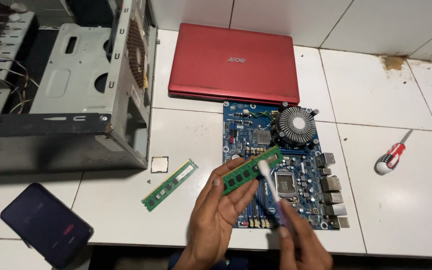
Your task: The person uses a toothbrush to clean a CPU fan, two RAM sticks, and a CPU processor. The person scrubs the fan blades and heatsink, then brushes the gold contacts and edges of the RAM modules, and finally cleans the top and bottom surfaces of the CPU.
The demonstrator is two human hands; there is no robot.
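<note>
Holding a green memory stick (252,169) flat across its fingers, the left hand (218,215) grips it by the long edges, above the blue motherboard (296,200). Right hand (301,245) pinches a slim white brush (270,182); bristled head touches the stick's upper edge. Board carries a round finned metal cooler (296,125). On the white tiled table (401,210): second stick (170,185), square processor chip (159,164), closed red laptop (233,62), red-handled screwdriver (392,157), dark phone (46,225), bare steel computer case (76,100).
</note>
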